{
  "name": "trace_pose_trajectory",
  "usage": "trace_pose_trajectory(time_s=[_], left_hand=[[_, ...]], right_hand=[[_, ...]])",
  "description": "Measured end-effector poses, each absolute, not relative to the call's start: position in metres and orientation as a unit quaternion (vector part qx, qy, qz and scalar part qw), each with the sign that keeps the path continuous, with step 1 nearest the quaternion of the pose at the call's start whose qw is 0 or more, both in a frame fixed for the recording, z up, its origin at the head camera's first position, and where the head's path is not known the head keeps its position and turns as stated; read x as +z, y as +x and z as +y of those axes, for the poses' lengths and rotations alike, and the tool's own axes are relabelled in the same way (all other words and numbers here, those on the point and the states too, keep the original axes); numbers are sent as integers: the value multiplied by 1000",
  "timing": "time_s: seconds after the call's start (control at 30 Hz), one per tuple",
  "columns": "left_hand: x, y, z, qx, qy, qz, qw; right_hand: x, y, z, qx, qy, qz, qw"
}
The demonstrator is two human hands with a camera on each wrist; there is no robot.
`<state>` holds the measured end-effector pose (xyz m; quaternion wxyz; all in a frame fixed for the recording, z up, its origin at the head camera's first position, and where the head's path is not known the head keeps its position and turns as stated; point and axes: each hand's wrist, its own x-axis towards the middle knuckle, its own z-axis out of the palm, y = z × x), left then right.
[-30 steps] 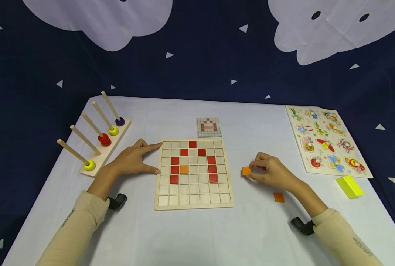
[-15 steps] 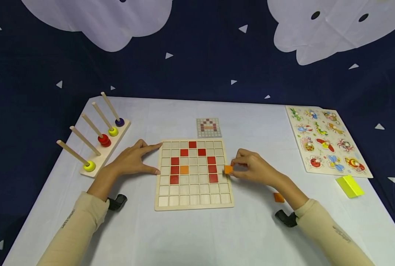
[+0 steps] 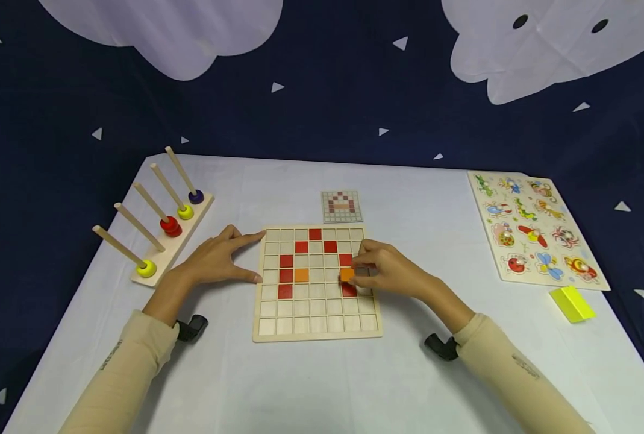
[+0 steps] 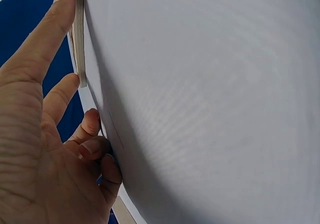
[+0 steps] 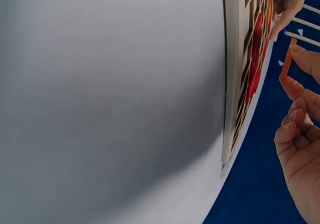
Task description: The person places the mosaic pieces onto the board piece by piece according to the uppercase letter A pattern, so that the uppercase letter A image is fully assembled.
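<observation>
A wooden grid board (image 3: 317, 337) lies mid-table, with several red tiles (image 3: 285, 275) and one orange tile (image 3: 302, 275) in its squares. My left hand (image 3: 215, 260) rests beside it, thumb and index finger spread and touching the board's left edge. Between thumb and index finger, my right hand (image 3: 391, 269) pinches another orange tile (image 3: 347, 275) over the right part of the grid. The right wrist view shows this tile (image 5: 288, 59) held on edge, above the board. Behind the board lies a small pattern card (image 3: 341, 207) with a printed grid.
On the left stands a peg stacker (image 3: 164, 250) with coloured rings on upright pegs. An insect puzzle board (image 3: 541, 232) lies at the back right, with a yellow block (image 3: 572, 304) in front of it. A dark cloth (image 3: 322, 108) hangs behind the table.
My right hand has carried the orange tile leftward from the table to over the grid. The loose orange tile on the table is now hidden by my right arm. My left hand stays put.
</observation>
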<state>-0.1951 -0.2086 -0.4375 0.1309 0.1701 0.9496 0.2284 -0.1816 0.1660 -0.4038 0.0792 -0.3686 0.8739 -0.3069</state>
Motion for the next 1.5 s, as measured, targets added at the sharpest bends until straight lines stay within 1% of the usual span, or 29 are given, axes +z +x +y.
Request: trace_pose_trajectory(time_s=[0.37,0.73,1.27,1.37,1.5], left_hand=[[-438,-196,-208,229,172,949,130],[-439,-197,-208,228,171,950,130],[-437,-197,-207,225,174,950,125],[-437,-197,-207,224,173,951,126],[-438,-196,-207,225,171,951,128]], right_hand=[[-400,-188,136,-247,-385,884,98],[-406,-188,114,-190,-413,887,75],[-413,-183,104,-183,-409,894,35],[-412,-182,104,-182,-409,893,37],[-409,-182,110,-210,-391,894,61]])
